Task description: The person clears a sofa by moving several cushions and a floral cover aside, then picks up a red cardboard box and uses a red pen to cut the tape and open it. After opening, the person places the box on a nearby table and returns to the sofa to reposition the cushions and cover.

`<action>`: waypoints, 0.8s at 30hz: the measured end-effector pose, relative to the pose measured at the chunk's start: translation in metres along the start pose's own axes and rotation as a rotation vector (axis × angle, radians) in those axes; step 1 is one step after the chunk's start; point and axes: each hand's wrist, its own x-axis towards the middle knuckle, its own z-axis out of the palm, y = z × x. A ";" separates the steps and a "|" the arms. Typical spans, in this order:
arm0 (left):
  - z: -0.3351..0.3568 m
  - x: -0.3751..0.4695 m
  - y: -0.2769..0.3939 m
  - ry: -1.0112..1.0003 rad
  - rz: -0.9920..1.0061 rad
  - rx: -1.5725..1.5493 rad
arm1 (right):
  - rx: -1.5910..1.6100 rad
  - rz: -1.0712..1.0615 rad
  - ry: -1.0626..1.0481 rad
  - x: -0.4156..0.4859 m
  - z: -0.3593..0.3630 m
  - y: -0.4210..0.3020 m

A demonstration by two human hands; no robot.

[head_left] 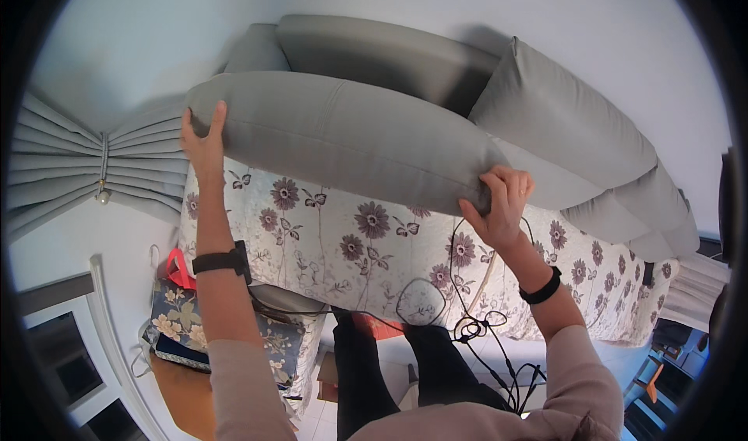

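Observation:
A long grey sofa cushion (350, 137) is held up on its edge between my two hands, over a sofa seat. My left hand (205, 143) grips its left end, thumb and fingers spread around the corner. At the cushion's lower right corner, my right hand (499, 204) is closed on the fabric. Below lies a white seat cover with purple-brown printed flowers (371, 219). Behind stands the grey sofa backrest (397, 49). To the right leans another grey back cushion (572, 114).
Black cables (473, 327) hang over the seat's front edge near my legs. Left are a gathered grey curtain (58, 160), a red ribbon-like item (180, 268) and a flowered dark cloth (175, 318) on a piece of furniture. More grey cushions (660, 207) line the sofa at right.

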 end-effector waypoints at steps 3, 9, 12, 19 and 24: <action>-0.017 0.010 -0.009 -0.003 0.125 0.244 | 0.178 0.105 0.066 -0.018 0.006 -0.001; -0.032 0.056 -0.003 -0.065 0.013 0.257 | 0.235 0.188 0.005 -0.049 -0.004 -0.021; -0.036 0.044 -0.010 -0.134 0.015 0.457 | 0.357 0.353 0.148 -0.064 0.001 -0.032; -0.068 -0.053 -0.030 -0.012 -0.157 0.118 | 1.278 1.343 0.297 -0.098 0.024 -0.001; -0.084 -0.135 -0.019 0.040 -0.190 0.071 | 1.220 1.343 0.090 -0.107 -0.004 0.047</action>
